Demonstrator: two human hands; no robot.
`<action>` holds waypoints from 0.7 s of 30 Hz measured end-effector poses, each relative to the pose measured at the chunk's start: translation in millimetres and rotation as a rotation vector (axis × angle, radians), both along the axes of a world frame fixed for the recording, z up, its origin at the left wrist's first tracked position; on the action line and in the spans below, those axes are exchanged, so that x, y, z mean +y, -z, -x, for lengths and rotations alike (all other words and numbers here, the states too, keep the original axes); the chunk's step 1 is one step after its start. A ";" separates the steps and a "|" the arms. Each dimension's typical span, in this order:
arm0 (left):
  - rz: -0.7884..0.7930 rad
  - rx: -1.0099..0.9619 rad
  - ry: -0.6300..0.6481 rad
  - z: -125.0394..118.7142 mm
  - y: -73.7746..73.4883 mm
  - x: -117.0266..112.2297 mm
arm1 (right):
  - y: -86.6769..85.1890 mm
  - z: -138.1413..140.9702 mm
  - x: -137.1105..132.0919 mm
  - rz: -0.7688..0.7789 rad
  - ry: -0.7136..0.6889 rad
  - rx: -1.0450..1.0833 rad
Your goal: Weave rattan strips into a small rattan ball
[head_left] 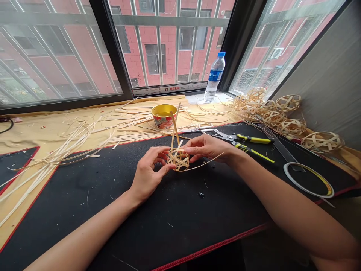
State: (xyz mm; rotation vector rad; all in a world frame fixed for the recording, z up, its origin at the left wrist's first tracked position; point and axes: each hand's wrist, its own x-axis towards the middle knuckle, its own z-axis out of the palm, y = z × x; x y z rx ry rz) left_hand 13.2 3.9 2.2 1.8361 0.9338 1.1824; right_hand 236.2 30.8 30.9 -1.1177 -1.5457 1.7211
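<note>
This looks like a small craft workspace by a window [109, 49]; whether in a home or a workshop cannot be told. The worktop [34, 139] carries black mats [180, 203] edged in red, dotted with offcuts [93, 156]. Loose bundles of pale, thin strips [80, 137], yellow-handled pliers [235, 140], a partly woven ball [178, 159] and a heap of openwork balls [290, 126] show handwork. Outside, beyond metal bars [177, 56], stands a pinkish-red building [148, 35] with windows of its own
</note>
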 end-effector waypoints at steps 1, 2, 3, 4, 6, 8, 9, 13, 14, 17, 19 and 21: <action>0.031 -0.034 -0.012 -0.3 -1.3 -0.7 | 0.8 -0.1 0.4 0.009 -0.021 0.011; 0.063 -0.068 -0.027 -0.5 -2.8 -1.3 | 1.9 -0.1 0.9 0.018 -0.040 0.033; 0.098 -0.096 -0.048 -0.6 -4.5 -1.6 | 3.1 0.0 1.5 0.028 -0.058 0.057; 0.140 -0.115 -0.072 -0.5 -6.0 -1.7 | 4.1 0.2 2.0 0.038 -0.072 0.079; 0.231 -0.128 -0.122 0.2 -8.2 -0.7 | 5.4 0.3 2.8 0.053 -0.087 0.110; 0.303 -0.116 -0.146 1.2 -8.8 1.4 | 5.7 0.2 3.2 0.063 -0.084 0.126; 0.331 -0.107 -0.144 1.6 -8.7 2.7 | 5.7 0.2 3.3 0.067 -0.081 0.129; 0.458 -0.075 -0.060 2.4 -9.0 6.3 | 6.2 1.2 2.9 0.074 -0.076 0.110; 0.495 -0.082 -0.039 2.4 -9.6 6.8 | 6.7 1.8 2.7 0.069 -0.074 0.106; 0.585 -0.147 -0.021 2.5 -11.9 7.8 | 8.1 3.9 1.9 0.046 -0.068 0.104; 0.626 -0.174 -0.019 2.6 -13.5 8.8 | 8.4 5.2 1.3 0.032 -0.075 0.100; 0.654 -0.168 0.000 2.8 -15.2 9.9 | 8.1 6.2 0.9 0.021 -0.076 0.102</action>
